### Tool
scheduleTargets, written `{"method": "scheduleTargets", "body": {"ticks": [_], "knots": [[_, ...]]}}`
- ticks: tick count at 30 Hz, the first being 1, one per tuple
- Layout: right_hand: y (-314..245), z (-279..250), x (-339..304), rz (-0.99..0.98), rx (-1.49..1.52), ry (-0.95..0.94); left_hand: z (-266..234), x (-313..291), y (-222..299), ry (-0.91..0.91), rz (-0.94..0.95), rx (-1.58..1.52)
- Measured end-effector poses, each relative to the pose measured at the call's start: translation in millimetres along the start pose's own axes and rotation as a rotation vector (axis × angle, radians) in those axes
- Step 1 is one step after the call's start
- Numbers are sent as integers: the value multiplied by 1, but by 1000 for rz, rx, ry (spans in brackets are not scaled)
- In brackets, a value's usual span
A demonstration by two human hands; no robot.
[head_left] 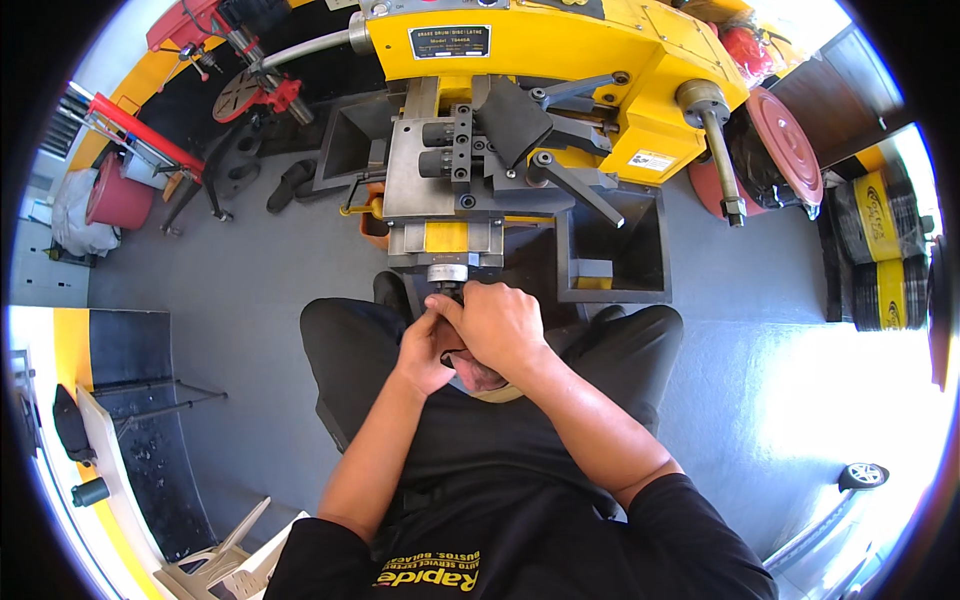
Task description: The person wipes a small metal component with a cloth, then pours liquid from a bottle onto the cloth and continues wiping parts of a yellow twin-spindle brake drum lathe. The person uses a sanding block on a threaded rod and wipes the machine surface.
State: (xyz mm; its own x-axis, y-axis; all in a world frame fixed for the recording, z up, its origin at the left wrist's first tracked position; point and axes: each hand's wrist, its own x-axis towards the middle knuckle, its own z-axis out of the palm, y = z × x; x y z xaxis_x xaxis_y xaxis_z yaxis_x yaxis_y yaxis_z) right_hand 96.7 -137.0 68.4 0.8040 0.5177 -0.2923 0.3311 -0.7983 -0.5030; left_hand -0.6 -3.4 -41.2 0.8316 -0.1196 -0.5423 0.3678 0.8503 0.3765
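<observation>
In front of me stands a yellow brake lathe (560,50) with a grey metal slide and tool holder (462,150). A silver dial collar (447,272) is at the near end of the slide, with a small dark fitting (450,290) just below it. My right hand (505,325) is closed at this fitting, fingertips curled under. Against it from the left, my left hand (428,350) is curled too, its thumb by the fitting. What the fingers grip is mostly hidden. A pinkish and tan thing (475,375), which I cannot make out, shows between my wrists.
Black lever handles (580,190) stick out on the lathe's right side. Dark open bins (615,245) flank the slide. At the left stand a red drill press (270,90) and a red jack-like frame (140,130). A lidded pink bin (785,150) stands at the right.
</observation>
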Motion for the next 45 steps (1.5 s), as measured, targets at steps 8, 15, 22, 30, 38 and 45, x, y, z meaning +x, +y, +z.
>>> {"method": "scheduleTargets", "body": {"ticks": [8,15,22,30,38,45], "knots": [[75,44,13,-59,1168,-552,27,-27,38,180,491,1041],[92,68,26,-65,1650,-860,63,-41,42,489,527,1560],[98,105,39,-126,1762,-727,55,-31,41,420,548,1438],[58,39,32,-72,927,-469,-23,-5,22,-89,110,168],[39,39,14,-61,360,-101,1,5,-13,87,25,-97],[6,13,3,35,153,-85,8,-5,-13,99,106,26]]}}
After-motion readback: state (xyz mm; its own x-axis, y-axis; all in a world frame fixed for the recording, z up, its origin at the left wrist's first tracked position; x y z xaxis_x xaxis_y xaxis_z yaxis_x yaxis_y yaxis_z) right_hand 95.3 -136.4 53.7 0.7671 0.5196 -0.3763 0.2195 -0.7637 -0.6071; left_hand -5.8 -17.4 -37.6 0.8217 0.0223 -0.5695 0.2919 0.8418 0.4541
